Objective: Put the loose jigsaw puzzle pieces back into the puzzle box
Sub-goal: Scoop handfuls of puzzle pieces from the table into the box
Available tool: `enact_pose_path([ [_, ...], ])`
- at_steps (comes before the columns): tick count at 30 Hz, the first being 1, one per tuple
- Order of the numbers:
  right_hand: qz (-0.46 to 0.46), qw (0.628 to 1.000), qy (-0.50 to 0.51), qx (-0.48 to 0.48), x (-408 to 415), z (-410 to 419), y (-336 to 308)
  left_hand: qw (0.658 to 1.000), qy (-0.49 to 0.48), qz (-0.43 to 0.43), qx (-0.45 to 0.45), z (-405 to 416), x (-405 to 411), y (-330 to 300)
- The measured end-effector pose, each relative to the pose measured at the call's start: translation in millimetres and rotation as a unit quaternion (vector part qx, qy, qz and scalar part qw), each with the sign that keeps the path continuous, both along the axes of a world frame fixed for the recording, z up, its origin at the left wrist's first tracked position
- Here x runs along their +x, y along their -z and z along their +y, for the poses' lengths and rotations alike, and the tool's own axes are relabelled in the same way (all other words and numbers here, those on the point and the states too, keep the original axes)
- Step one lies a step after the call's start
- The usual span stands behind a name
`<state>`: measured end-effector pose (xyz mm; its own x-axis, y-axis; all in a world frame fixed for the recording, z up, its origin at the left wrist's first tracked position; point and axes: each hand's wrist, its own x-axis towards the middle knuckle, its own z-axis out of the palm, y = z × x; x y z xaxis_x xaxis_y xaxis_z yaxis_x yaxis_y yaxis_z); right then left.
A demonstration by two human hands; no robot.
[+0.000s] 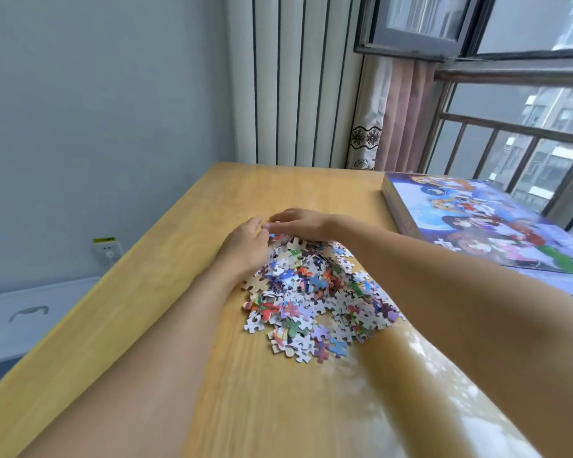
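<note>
Jigsaw puzzle pieces (315,292) lie in a loose, many-coloured heap on the middle of the wooden table (166,292), some face up and some showing their pale backs. Both hands reach to the far end of the heap. The left hand (245,246) rests on the pieces at the heap's far left edge, fingers bent down over them; whether it has hold of any I cannot tell. The right hand (298,223) lies across the far edge, fingers stretched leftward so that their tips meet those of the left hand, cupping the pieces rather than gripping them. To the right, well apart from the heap, the puzzle box (497,226) lies flat by the window (526,127), its printed picture facing up.
</note>
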<state>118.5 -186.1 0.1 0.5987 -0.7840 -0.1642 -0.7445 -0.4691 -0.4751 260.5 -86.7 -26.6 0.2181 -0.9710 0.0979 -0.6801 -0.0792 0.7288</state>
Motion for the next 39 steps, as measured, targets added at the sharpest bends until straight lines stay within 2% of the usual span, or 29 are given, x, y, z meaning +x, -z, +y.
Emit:
enact_pose_path([
  [3,0.014,1.000,-0.018,-0.021,-8,16,-10,0.998,0.043,0.007,0.039,-1,-2,0],
  [11,-0.002,0.994,0.049,-0.097,-60,74,-23,0.984,0.163,0.066,0.040,10,-23,1],
  [14,-0.031,0.994,0.065,-0.078,-80,101,-23,0.980,0.173,0.093,0.033,13,-30,0],
  [16,-0.004,0.997,0.051,-0.056,-91,121,-22,0.982,0.155,0.110,0.020,15,-35,-1],
  [18,0.015,0.998,0.042,-0.054,-96,137,-16,0.987,0.134,0.094,0.007,19,-39,-4],
  [21,0.038,0.991,0.053,-0.118,-91,147,-2,0.991,0.130,0.020,-0.001,30,-33,-20],
  [22,0.042,0.988,0.057,-0.136,-87,146,1,0.989,0.145,-0.035,0.023,35,-27,-28],
  [24,0.044,0.985,0.063,-0.152,-82,142,2,0.960,0.212,-0.131,0.124,45,-14,-46],
  [26,0.036,0.985,0.070,-0.156,-81,136,3,0.925,0.271,-0.145,0.223,53,-4,-56],
  [28,0.006,0.985,0.084,-0.151,-85,132,3,0.903,0.302,-0.154,0.263,56,-2,-56],
  [30,-0.022,0.985,0.095,-0.144,-89,131,5,0.894,0.308,-0.182,0.269,55,-6,-51],
  [33,-0.037,0.984,0.102,-0.139,-95,131,5,0.900,0.310,-0.185,0.245,50,-9,-44],
  [36,0.015,0.983,0.137,-0.118,-100,133,0,0.917,0.299,-0.169,0.204,47,-10,-40],
  [39,0.061,0.983,0.129,-0.115,-100,134,-1,0.933,0.282,-0.151,0.164,43,-11,-35],
])
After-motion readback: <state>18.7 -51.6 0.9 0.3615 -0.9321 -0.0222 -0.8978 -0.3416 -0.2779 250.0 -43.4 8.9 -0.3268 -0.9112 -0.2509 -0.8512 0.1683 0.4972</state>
